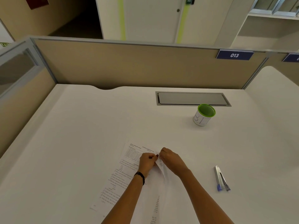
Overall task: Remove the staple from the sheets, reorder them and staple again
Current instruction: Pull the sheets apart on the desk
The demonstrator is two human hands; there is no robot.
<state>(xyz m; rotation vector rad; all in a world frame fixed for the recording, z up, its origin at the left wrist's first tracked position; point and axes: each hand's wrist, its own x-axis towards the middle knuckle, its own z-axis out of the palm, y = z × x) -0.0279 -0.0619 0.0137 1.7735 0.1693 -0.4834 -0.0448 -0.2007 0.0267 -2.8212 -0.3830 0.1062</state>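
Tearing threatens: left hand (148,162) and right hand (171,160) both pinch the raised corner of the sheets (126,175), lower centre on the table (80,143); the staple is hidden; a hard tug could rip paper.

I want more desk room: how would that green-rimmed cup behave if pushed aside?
The green-rimmed cup shows nothing inside, so it is probably light and slides easily. Standing upright, a high push might tip it; its round wall would then likely roll.
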